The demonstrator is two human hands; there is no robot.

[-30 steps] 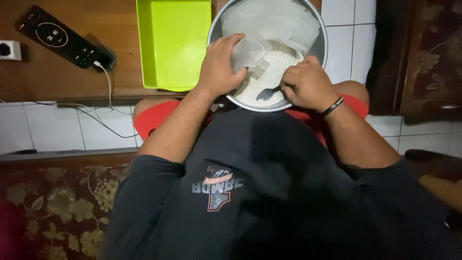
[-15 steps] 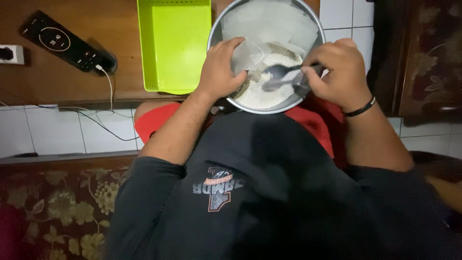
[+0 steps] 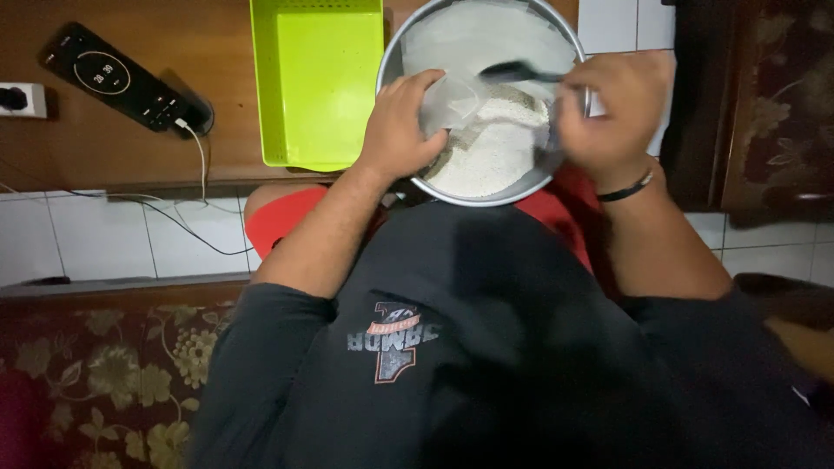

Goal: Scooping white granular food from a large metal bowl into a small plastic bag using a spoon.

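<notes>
A round metal bowl [image 3: 521, 193] full of white grains rests at the table's near edge, over my lap. My left hand [image 3: 401, 122] grips a small clear plastic bag [image 3: 452, 97] held open over the grains. My right hand [image 3: 612, 108] is closed on the handle of a dark spoon [image 3: 512, 71], whose scoop lies level above the far side of the grains, just right of the bag's mouth. A black band circles my right wrist.
A lime-green plastic tray [image 3: 317, 82] lies left of the bowl on the wooden table [image 3: 104, 143]. A black device [image 3: 117, 78] with a white cable sits further left, near a wall socket [image 3: 19, 98]. A dark wooden chair [image 3: 747, 104] stands to the right.
My right hand has lifted and swung right and away from me, bringing the spoon out of the grains up to the bag's mouth. The left hand stays on the bag.
</notes>
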